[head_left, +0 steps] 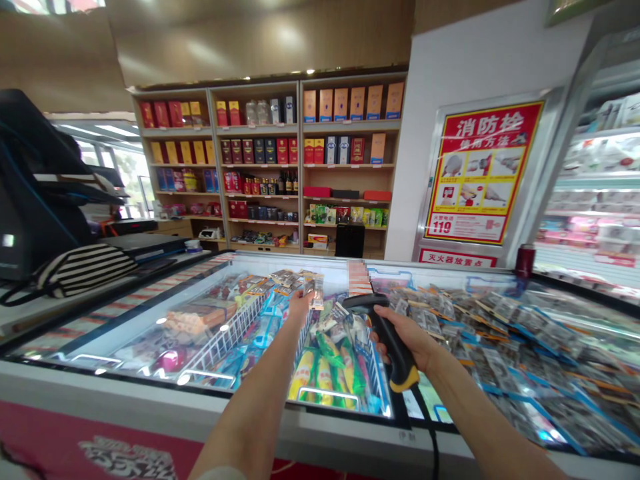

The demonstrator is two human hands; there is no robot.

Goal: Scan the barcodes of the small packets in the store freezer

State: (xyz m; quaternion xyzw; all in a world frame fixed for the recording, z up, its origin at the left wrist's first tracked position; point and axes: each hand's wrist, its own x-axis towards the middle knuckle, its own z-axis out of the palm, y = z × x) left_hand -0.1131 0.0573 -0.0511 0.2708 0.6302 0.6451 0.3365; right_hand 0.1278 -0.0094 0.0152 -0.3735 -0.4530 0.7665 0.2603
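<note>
My left hand [299, 305] pinches a small clear snack packet [314, 288] over the glass top of a chest freezer [280, 417]. Wrapped round the grip of a black and yellow barcode scanner [387, 333] is my right hand [407, 337]. The scanner's head points left toward the packet, and its black cable [427, 427] hangs down over the freezer's front. A few similar packets [286, 279] lie just left of the held one. To the right, a wide spread of silvery packets [505, 353] covers the glass.
Under the glass, white wire baskets [227, 330] hold frozen goods, including yellow-and-green packs [327, 367]. A striped pouch [87, 270] lies at left near a black checkout machine [35, 193]. A dark red can [525, 260] stands at the back right. Shelves of boxes [263, 150] line the wall.
</note>
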